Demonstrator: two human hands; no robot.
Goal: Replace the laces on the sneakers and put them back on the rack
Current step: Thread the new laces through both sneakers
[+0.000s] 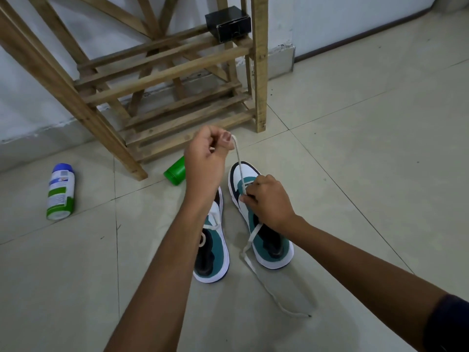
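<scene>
Two white, teal and black sneakers stand side by side on the tiled floor, toes pointing away from me. My left hand (206,156) is raised above them and pinches the end of a white lace (238,161), pulled taut out of the right sneaker (272,246). My right hand (266,201) rests on that sneaker's eyelet area and pinches the lace there. The lace's other end trails loose over the floor toward me. The left sneaker (217,252) is partly hidden by my left forearm; a white lace lies across its tongue.
A wooden slatted shoe rack (177,72) stands just beyond the sneakers, with a black box (228,22) on an upper shelf. A white and green spray can (61,191) lies at the left. A green cap (175,172) lies by the rack's foot.
</scene>
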